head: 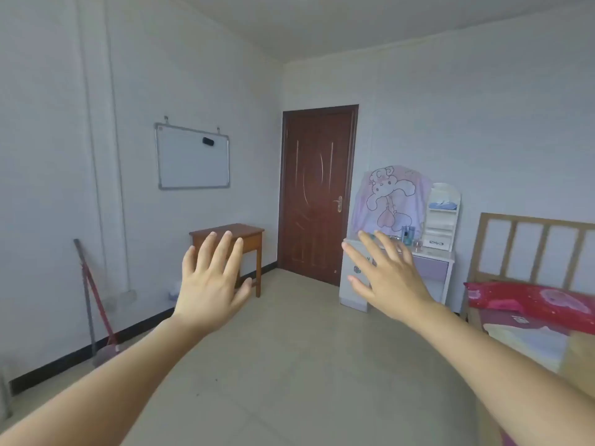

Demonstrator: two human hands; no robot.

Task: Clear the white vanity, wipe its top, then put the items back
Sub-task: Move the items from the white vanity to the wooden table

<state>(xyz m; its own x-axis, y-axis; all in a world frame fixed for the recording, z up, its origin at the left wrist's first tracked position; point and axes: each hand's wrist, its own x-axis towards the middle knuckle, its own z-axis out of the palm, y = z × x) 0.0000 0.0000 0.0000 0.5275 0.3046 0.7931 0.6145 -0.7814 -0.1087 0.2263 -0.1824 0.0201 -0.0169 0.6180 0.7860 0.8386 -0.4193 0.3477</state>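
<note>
Both arms reach forward, left hand (211, 284) and right hand (386, 278) spread wide with straight fingers, holding nothing. Beyond the right hand, the white vanity (353, 299) stands against the far wall. A pink cartoon cloth (391, 197) hangs over its back edge, a white shelf rack (442, 217) fills its back right corner, and small bottles (406, 235) stand between them.

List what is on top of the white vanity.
On the white vanity stand a few small bottles, a white tiered organizer and, at the back, a pink cartoon cloth draped over something hidden. The right hand covers the top's left part.
</note>
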